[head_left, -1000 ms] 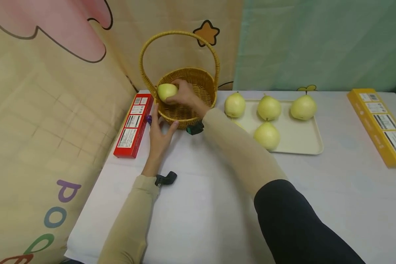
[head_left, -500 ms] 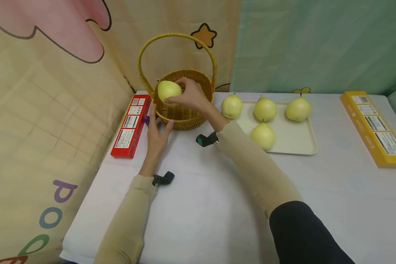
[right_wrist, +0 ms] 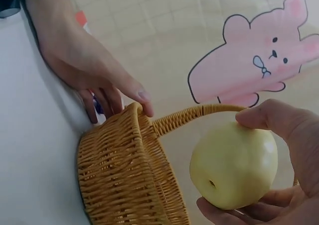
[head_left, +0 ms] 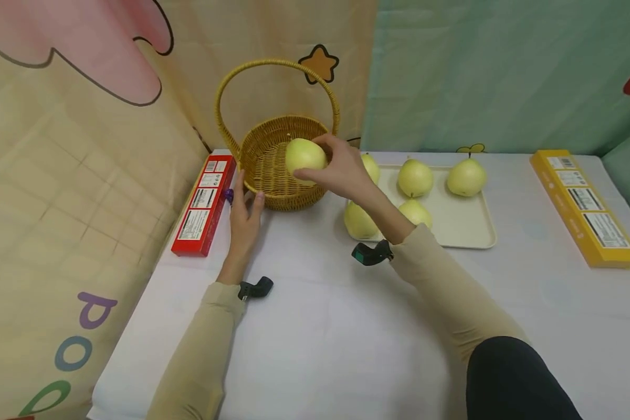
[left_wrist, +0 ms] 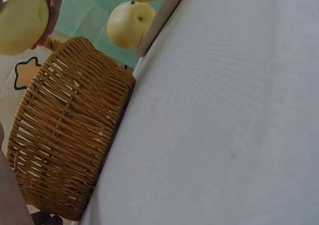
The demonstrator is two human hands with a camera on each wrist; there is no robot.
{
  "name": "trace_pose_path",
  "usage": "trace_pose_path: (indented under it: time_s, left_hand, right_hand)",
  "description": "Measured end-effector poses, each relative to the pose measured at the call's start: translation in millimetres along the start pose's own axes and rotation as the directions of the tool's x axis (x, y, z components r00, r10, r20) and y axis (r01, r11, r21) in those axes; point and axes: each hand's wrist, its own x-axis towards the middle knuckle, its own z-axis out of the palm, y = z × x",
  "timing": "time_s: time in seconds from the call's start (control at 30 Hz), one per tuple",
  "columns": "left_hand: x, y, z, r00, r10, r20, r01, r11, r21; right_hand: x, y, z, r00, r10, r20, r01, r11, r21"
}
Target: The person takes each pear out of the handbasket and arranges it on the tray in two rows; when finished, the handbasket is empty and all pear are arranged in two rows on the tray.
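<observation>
My right hand grips a pale yellow-green pear between thumb and fingers. In the head view the pear overlaps the right part of the round wicker basket. Close up in the right wrist view, the same pear is in front of the basket's tall handle. My left hand touches the left front of the basket, fingers extended, a fingertip right at the rim by the handle's foot. In the left wrist view the woven wall fills the left side. No other fruit shows inside the basket.
Right of the basket, several more pears sit on or beside a cream tray. A red box lies left of the basket, with a small purple item close by. A yellow box lies far right. Curtains rise behind the table.
The right hand has carried the pear from the basket's left inner side up and rightward. The left hand stays at the basket. The whole head view has shifted slightly.
</observation>
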Motion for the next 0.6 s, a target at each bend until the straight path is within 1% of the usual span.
trace_pose_path:
  time_s: [0.17,0.37,0.5,0.6]
  left_hand:
    - [-2.9,0.1,2.2,1.0,-0.025,-0.001,0.025,1.0,0.017]
    - [-4.1,1.0,1.3,1.0,-0.024,0.008,0.024,0.999,0.035]
    - [-3.0,0.9,0.6,1.0,-0.024,0.005,0.024,0.999,0.03]
    - [-1.4,-1.4,1.8,1.0,-0.025,0.008,0.025,0.999,0.024]
  right_hand:
    - [-29.6,14,-27,0.999,0.022,-0.038,-0.022,1.0,0.011]
    - [-67.8,35,-61,0.992,0.094,-0.089,-0.098,0.994,-0.041]
    - [-90.5,45,-86,0.983,0.143,-0.119,-0.153,0.985,-0.081]
    - [-107.8,52,-105,0.97,0.185,-0.154,-0.204,0.972,-0.114]
